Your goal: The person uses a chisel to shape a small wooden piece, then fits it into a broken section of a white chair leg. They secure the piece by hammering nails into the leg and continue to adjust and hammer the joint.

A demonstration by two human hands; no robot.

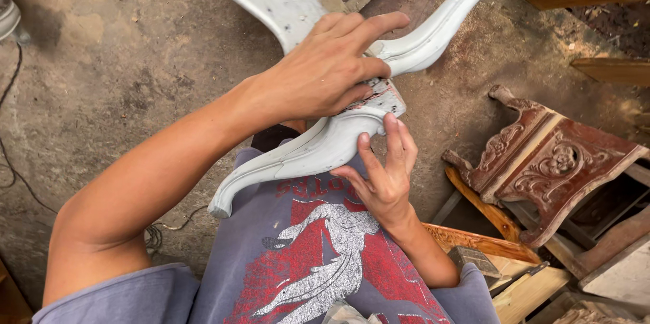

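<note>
The dirt floor (122, 73) takes up most of what I can see, and everything else sits around the grey-primed carved furniture frame (433, 33) that the person has pulled in against their chest. That frame runs from above the hands down across the printed grey shirt (305, 256), its curved leg (284, 161) ending just left of the shirt's red print. To the right of the frame, well apart from it, lies a reddish-brown carved wooden panel (548, 161) on a heap of offcuts, and below that panel a small wooden block (474, 257) rests on a plank near the person's right elbow. The left hand (325, 70) lies flat over the joint where the leg meets the upper rail, fingers spread and pressing down, a wide grip that covers rather than closes. The right hand (382, 178) comes up from beneath the same joint, its fingertips (391, 124) touching the underside of the curve, open and closed on nothing. To my eye the joint wants steady pressure from above while the lower fingers feel along the seam for any gap or roughness, slowly.
</note>
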